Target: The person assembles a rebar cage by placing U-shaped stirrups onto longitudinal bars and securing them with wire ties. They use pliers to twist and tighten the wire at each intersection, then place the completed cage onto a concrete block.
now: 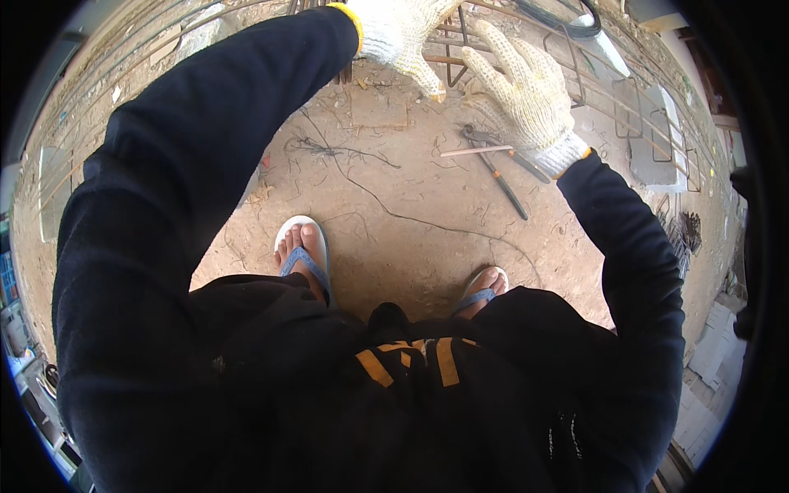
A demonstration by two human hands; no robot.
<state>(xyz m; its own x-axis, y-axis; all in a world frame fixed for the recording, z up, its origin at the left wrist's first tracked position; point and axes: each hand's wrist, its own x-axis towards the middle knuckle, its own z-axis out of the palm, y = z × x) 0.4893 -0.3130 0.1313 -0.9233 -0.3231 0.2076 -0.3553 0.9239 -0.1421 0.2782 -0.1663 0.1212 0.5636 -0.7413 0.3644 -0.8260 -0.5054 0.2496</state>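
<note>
Both my hands wear cream knitted work gloves and hover near a frame of thin steel rods [445,60] at the top edge. My left hand [393,34] has its thumb stretched away from the fingers, which are partly cut off by the picture's edge; nothing shows in its grasp. My right hand [526,92] is spread beside a bent steel stirrup [462,37], palm empty as far as it shows. Below the right hand, pincers [503,187] with black and orange handles lie on the ground, their upper part next to a pale thin stick [472,152].
A long dark wire [394,215] trails from a wire tangle [319,148] past my sandalled feet [301,251]. More stirrups [578,78] and a grey block [657,140] stand at right. A wire bundle [689,234] lies farther right, a black coil [567,26] at the top.
</note>
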